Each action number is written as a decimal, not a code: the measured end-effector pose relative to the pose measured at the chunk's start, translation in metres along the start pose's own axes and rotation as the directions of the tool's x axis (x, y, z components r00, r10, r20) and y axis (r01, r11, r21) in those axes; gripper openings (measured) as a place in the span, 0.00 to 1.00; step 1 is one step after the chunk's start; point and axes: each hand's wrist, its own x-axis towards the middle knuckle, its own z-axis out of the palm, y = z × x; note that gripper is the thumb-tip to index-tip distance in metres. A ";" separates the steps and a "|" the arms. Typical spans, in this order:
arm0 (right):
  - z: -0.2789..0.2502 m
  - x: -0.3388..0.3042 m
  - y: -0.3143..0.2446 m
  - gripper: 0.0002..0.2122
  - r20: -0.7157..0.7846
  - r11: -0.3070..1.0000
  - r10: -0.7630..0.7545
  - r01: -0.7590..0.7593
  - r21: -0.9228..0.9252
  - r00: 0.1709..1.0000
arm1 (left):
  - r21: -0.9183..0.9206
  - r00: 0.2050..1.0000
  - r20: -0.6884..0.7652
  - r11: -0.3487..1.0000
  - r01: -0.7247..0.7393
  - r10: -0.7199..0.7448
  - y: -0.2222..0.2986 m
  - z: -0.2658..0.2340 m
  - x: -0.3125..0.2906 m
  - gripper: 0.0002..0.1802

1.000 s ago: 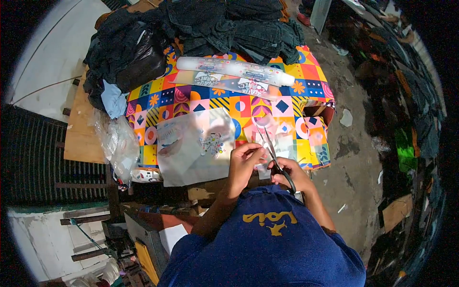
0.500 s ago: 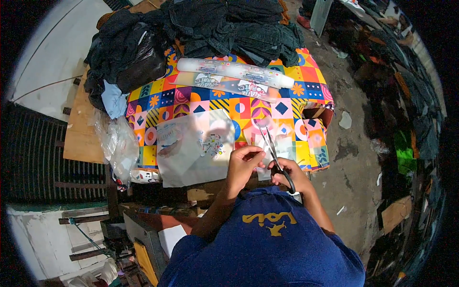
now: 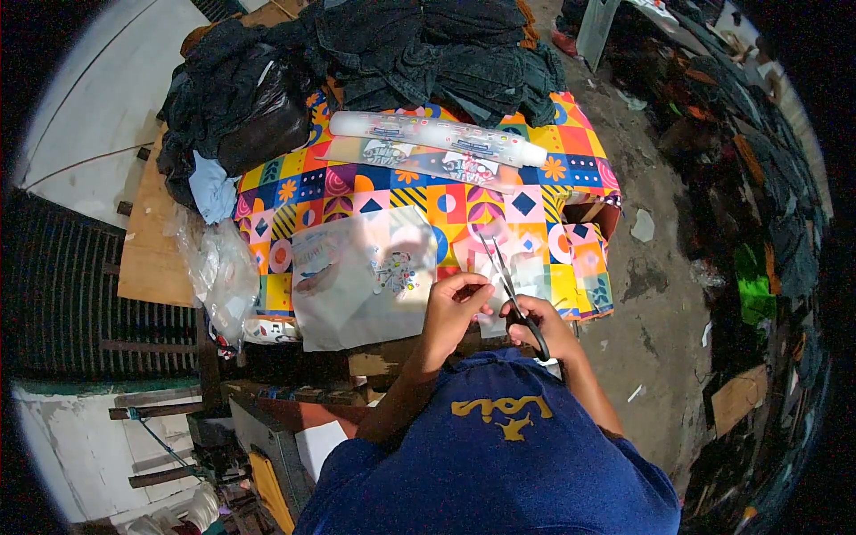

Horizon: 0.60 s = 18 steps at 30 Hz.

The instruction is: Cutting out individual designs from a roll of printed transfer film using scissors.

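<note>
In my right hand (image 3: pixel 555 333) is a pair of scissors (image 3: pixel 505 278) with black handles, its metal blades slightly apart and pointing away from me. My left hand (image 3: pixel 448 314) is closed in a pinch just left of the scissors, thumb against fingertips; whatever lies between them is too small to make out. Beyond the scissors are pale sheet pieces (image 3: pixel 530 276) on the patterned cloth. To the left lies a whitish translucent sheet (image 3: pixel 343 319), with a heap of small, colourful printed cut-outs (image 3: pixel 394 271) on it.
A brightly patterned cloth (image 3: pixel 339 207) covers the table. Across it lies a roll of clear printed film (image 3: pixel 437 135), partly unrolled. Dark denim garments (image 3: pixel 428 62) are piled at the back. Crumpled clear plastic (image 3: pixel 223 276) hangs at the left edge; concrete floor (image 3: pixel 646 357) shows at right.
The scissors' tips have shifted slightly to the left. My left hand keeps its pinch in nearly the same place.
</note>
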 end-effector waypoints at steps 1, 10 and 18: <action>0.000 0.000 -0.001 0.16 -0.003 1.000 0.008 -0.008 -0.001 1.000 | 0.000 1.000 0.001 1.000 0.000 0.000 0.000 0.000 0.000 0.07; 0.002 0.000 -0.002 0.12 -0.052 0.994 -0.041 0.035 -0.103 0.998 | -0.078 0.998 -0.059 0.997 -0.003 -0.002 0.002 0.003 0.003 0.06; -0.004 0.001 0.014 0.12 -0.072 0.999 -0.022 0.021 -0.024 0.997 | 0.055 0.952 -0.162 0.965 -0.256 0.261 -0.004 -0.002 0.007 0.07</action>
